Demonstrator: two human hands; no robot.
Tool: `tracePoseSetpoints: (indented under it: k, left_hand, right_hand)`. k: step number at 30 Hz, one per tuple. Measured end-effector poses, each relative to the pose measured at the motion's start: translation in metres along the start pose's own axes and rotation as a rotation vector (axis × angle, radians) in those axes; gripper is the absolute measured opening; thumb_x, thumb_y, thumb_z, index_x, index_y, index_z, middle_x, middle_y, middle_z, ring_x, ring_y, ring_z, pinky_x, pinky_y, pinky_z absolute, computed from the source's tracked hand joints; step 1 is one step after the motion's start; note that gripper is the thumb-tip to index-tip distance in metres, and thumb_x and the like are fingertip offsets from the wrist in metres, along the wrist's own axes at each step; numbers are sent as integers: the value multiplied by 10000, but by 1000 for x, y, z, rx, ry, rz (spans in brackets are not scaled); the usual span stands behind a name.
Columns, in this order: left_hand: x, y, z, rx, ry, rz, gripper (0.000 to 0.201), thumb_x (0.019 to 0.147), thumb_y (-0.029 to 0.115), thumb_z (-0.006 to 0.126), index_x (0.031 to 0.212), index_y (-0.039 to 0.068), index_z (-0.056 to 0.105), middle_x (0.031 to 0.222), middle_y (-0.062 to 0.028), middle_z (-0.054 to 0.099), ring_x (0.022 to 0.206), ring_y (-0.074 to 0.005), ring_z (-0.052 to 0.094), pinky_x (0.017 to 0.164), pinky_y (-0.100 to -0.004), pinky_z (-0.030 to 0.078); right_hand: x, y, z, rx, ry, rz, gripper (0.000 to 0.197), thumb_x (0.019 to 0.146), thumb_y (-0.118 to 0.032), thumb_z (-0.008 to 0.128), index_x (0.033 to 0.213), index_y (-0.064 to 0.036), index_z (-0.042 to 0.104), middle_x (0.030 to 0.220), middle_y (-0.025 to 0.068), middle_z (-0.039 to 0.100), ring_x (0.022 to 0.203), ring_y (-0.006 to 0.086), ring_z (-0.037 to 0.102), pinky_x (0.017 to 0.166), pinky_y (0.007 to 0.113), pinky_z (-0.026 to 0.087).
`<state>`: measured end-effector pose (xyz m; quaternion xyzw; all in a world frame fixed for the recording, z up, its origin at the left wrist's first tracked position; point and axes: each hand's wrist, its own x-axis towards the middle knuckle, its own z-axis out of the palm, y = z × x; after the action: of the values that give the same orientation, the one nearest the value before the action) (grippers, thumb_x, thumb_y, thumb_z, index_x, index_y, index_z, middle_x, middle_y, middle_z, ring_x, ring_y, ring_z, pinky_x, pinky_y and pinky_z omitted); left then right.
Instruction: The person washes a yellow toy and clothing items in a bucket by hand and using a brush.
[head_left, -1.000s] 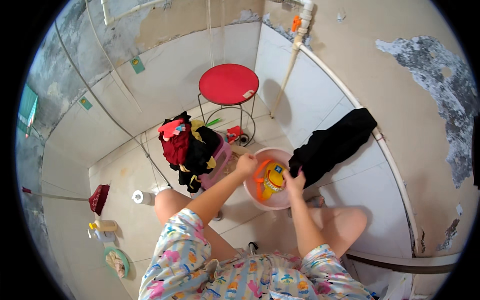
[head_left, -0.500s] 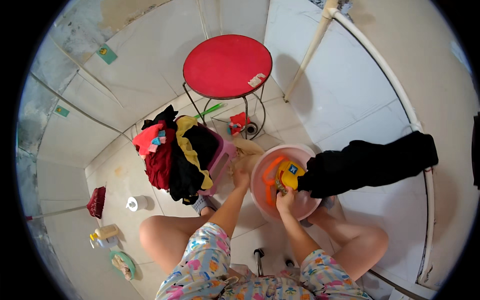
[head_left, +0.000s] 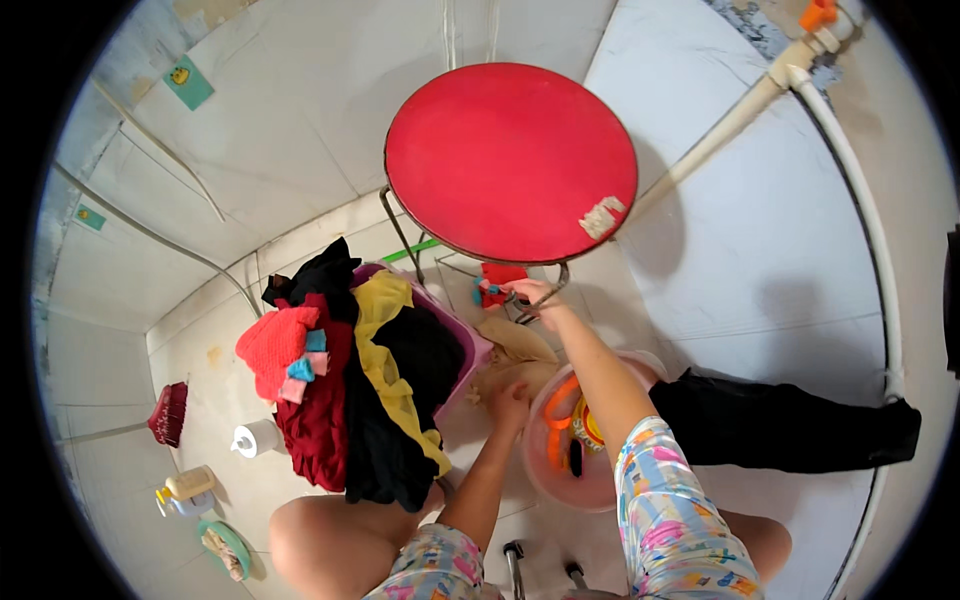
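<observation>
My right hand (head_left: 528, 293) reaches forward under the red round stool (head_left: 510, 160), and its fingers close on a small red cloth (head_left: 494, 279) lying on the floor tiles. My left hand (head_left: 510, 402) grips the left rim of a pink basin (head_left: 560, 492) between my knees. Inside the basin lie an orange piece (head_left: 556, 420) and a yellow thing, partly hidden by my right arm. A beige cloth (head_left: 512, 345) lies on the floor just beyond my left hand.
A purple basket (head_left: 470, 347) heaped with black, red and yellow clothes stands to the left. A black garment (head_left: 790, 428) hangs over a white pipe (head_left: 870, 250) on the right. At far left are a paper roll (head_left: 255, 437), bottles (head_left: 182, 490) and a red brush (head_left: 168, 413).
My right hand has left the basin and stretched forward under the stool to the red cloth. My head has leaned forward and down. My left hand has stayed at the basin's rim.
</observation>
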<state>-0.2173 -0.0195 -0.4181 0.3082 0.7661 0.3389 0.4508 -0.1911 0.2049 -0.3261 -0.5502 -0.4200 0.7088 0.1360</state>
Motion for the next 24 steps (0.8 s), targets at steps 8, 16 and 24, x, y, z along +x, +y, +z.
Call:
tracePoseSetpoints:
  k: [8,16,24]
  left_hand:
    - [-1,11,-10,189,97,144,268,737,131,604,993,55,599,1060,-204,545,972,-336,530,857,-388,414]
    - [-18,39,-20,162,334,329,238,770,52,531,1005,18,540,946,-205,576,897,-371,542,767,-420,421]
    - [-86,177,-51,-197,417,448,220,791,15,465,1004,-9,511,866,-206,572,813,-330,560,720,-392,431]
  right_hand:
    - [15,-9,20,-15,-127,55,275,890,-227,437,1069,-75,580,931,26,621,721,116,569,560,202,381]
    - [-43,35,-19,514,577,-402,178,788,12,606,960,27,562,887,77,575,798,156,570,733,270,478]
    - [-240,10,17,819,602,-674,207,766,47,584,941,-30,505,904,70,550,775,153,566,697,264,476]
